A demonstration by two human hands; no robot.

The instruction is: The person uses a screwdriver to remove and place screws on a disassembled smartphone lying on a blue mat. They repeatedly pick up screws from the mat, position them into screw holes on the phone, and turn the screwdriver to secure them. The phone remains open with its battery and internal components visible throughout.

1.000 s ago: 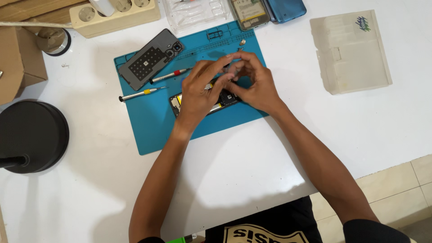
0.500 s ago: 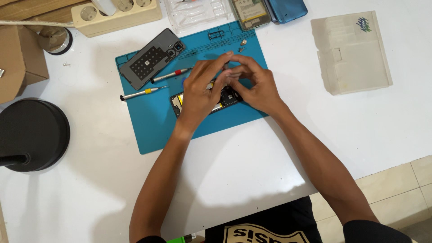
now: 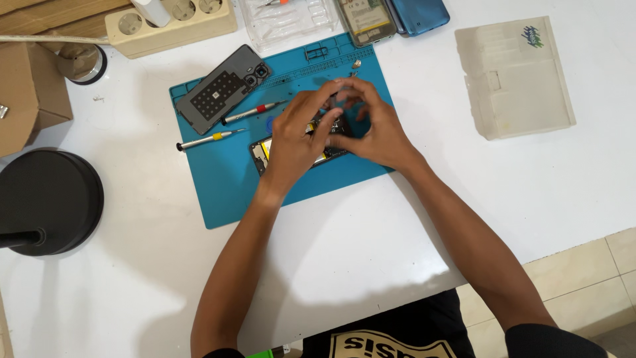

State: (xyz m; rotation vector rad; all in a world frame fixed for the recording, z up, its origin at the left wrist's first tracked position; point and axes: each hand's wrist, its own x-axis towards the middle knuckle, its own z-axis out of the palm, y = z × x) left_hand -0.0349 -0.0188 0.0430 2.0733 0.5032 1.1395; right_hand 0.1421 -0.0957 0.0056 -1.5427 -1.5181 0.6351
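An opened phone point(image 3: 260, 151) with a yellow-edged battery lies on the blue work mat point(image 3: 218, 189), mostly hidden under my hands. My left hand point(image 3: 298, 136) rests across its middle, fingers curled down onto it. My right hand point(image 3: 374, 129) grips the phone's right end, and its fingertips meet the left hand's over the top part. What the fingertips pinch is hidden. The phone's dark grey back cover point(image 3: 222, 89) lies on the mat's upper left. A red-collared screwdriver point(image 3: 255, 113) and a yellow-collared one point(image 3: 209, 139) lie just left of my left hand.
A beige power strip point(image 3: 175, 20), a clear plastic tray point(image 3: 291, 20) and two more phones point(image 3: 391, 16) line the far edge. A frosted plastic box point(image 3: 517, 76) sits at right. A black round base point(image 3: 46, 199) and a cardboard box point(image 3: 26, 99) stand at left.
Both hands stay on the phone. The fingertips have drawn closer together over its upper part, with only slight shifts.
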